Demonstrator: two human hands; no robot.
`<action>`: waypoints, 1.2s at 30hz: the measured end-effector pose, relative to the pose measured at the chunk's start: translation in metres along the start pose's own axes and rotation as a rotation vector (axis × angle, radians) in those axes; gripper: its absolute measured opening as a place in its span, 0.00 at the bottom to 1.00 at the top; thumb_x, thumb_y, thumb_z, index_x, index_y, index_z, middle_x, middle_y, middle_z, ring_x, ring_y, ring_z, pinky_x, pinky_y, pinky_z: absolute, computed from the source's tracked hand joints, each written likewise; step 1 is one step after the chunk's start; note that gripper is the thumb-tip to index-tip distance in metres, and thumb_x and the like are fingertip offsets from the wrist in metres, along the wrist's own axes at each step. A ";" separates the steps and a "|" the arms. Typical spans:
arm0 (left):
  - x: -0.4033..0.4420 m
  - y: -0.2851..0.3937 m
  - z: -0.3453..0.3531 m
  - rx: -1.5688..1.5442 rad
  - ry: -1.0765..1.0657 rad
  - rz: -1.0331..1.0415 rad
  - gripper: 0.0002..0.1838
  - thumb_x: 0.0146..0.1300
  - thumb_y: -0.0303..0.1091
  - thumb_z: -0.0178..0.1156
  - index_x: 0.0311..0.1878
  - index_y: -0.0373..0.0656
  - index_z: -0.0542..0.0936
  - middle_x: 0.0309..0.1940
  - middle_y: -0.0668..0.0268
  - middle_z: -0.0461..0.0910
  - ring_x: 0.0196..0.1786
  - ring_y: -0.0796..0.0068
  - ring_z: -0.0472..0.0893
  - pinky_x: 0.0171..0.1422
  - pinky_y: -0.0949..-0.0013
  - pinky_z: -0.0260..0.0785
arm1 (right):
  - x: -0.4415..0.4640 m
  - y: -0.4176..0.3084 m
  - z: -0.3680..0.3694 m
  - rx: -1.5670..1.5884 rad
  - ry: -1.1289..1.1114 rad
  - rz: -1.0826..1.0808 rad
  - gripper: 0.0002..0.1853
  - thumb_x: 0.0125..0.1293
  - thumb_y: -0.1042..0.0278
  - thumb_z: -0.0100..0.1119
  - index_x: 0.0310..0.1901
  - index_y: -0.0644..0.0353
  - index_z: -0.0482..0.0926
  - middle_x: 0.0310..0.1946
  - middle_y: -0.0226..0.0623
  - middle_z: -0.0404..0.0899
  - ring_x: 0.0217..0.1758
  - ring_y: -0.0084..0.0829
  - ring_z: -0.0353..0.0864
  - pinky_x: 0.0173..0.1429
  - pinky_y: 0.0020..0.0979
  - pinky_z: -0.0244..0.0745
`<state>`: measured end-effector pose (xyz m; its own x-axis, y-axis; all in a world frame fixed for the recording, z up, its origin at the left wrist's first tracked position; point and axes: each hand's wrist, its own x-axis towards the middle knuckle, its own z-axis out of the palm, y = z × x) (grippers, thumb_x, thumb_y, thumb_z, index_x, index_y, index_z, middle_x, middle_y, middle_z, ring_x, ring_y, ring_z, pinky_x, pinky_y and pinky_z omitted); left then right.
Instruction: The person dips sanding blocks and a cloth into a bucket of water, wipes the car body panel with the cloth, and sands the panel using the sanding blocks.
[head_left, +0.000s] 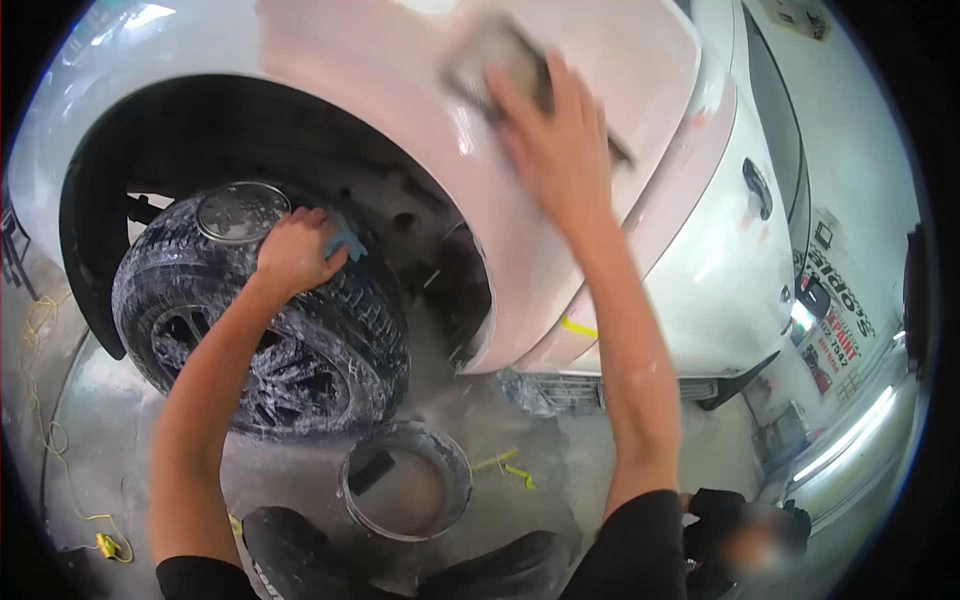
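Observation:
My right hand (560, 150) is closed over a long, dark-edged sanding block (500, 65) against the pinkish sanded fender (400, 60) of a white car. Motion blurs the block, and the hand covers its middle. My left hand (297, 250) rests with curled fingers on top of the dusty front tire (200, 275), closed on a crumpled blue cloth (345, 240) that sticks out at its right side. Touching its fingers is a round, dark lid-like disc (243, 212) with a grey rim, lying on the tread.
Below the wheel, a bucket (462, 480) of cloudy water has a dark block (372, 472) inside. Yellow tape (518, 473) lies on the floor, with a yellow cord (60, 450) at left. Another person (740, 540) is at lower right. A car door (720, 270) borders the fender.

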<state>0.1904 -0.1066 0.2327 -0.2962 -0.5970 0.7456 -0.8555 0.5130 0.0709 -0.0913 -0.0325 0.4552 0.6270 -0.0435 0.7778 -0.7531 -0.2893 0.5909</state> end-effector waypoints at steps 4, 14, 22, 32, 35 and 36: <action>0.000 0.003 -0.002 0.013 -0.004 -0.016 0.22 0.65 0.50 0.66 0.47 0.39 0.89 0.52 0.53 0.85 0.57 0.49 0.83 0.66 0.50 0.75 | -0.125 -0.008 -0.013 -0.009 -0.207 0.128 0.37 0.61 0.71 0.74 0.72 0.29 0.79 0.82 0.54 0.58 0.78 0.64 0.66 0.73 0.68 0.67; 0.001 0.003 -0.006 0.007 -0.026 -0.003 0.19 0.64 0.47 0.68 0.48 0.41 0.89 0.53 0.55 0.85 0.57 0.50 0.82 0.65 0.50 0.75 | 0.018 0.028 -0.002 0.075 0.020 0.104 0.33 0.68 0.64 0.70 0.74 0.32 0.76 0.80 0.56 0.61 0.75 0.61 0.69 0.70 0.69 0.70; 0.004 0.004 -0.004 0.023 -0.046 -0.018 0.20 0.65 0.48 0.67 0.47 0.41 0.89 0.52 0.55 0.85 0.57 0.51 0.82 0.66 0.49 0.75 | -0.034 0.003 -0.009 0.044 -0.091 0.174 0.39 0.66 0.68 0.72 0.77 0.27 0.72 0.82 0.53 0.57 0.78 0.62 0.66 0.72 0.70 0.67; 0.001 0.008 -0.008 -0.027 0.015 -0.008 0.17 0.66 0.45 0.67 0.46 0.41 0.89 0.51 0.55 0.85 0.55 0.49 0.82 0.64 0.49 0.75 | -0.106 -0.024 -0.004 -0.025 -0.139 0.228 0.36 0.66 0.63 0.71 0.76 0.29 0.74 0.79 0.59 0.59 0.75 0.68 0.66 0.70 0.75 0.67; 0.003 0.006 -0.003 -0.005 0.028 0.000 0.17 0.65 0.44 0.68 0.46 0.40 0.89 0.50 0.54 0.85 0.54 0.47 0.83 0.64 0.48 0.76 | -0.120 -0.030 0.002 0.006 -0.091 0.294 0.37 0.67 0.64 0.71 0.77 0.29 0.73 0.79 0.60 0.59 0.76 0.69 0.65 0.71 0.77 0.65; 0.004 0.007 -0.004 -0.003 0.028 -0.003 0.17 0.65 0.44 0.68 0.46 0.39 0.89 0.51 0.54 0.85 0.55 0.47 0.83 0.64 0.48 0.76 | -0.094 -0.020 0.002 -0.012 -0.067 0.281 0.36 0.67 0.63 0.71 0.77 0.29 0.72 0.79 0.60 0.59 0.76 0.68 0.65 0.71 0.77 0.65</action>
<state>0.1847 -0.1032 0.2386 -0.2815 -0.5811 0.7636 -0.8553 0.5127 0.0748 -0.1342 -0.0248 0.3700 0.4045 -0.1838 0.8959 -0.9014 -0.2457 0.3565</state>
